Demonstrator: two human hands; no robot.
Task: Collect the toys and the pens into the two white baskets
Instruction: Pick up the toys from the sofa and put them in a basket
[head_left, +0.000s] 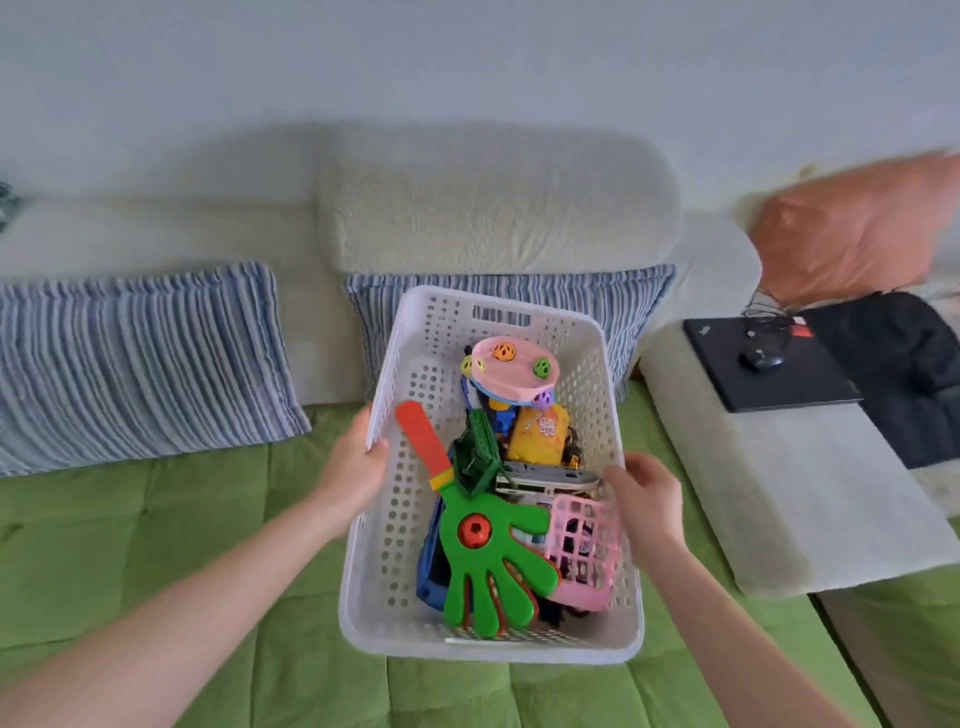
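Observation:
A white perforated basket (395, 519) sits in the middle of the view above the green quilted sofa seat. My left hand (358, 467) grips its left rim and my right hand (647, 499) grips its right rim. Inside lie several toys: a green hand-shaped clapper (493, 561) with an orange handle, a small pink basket (589, 556), a pink round toy (514, 366) with little coloured balls, a yellow toy (540, 434) and a grey toy (545, 478). Only one white basket is in view, and I see no pens.
Two blue striped cushions (135, 358) lean on the cream sofa back behind the basket. To the right, a cream armrest (779, 493) carries a black laptop (769, 364) with a mouse, beside dark cloth. An orange cushion (852, 234) lies at upper right.

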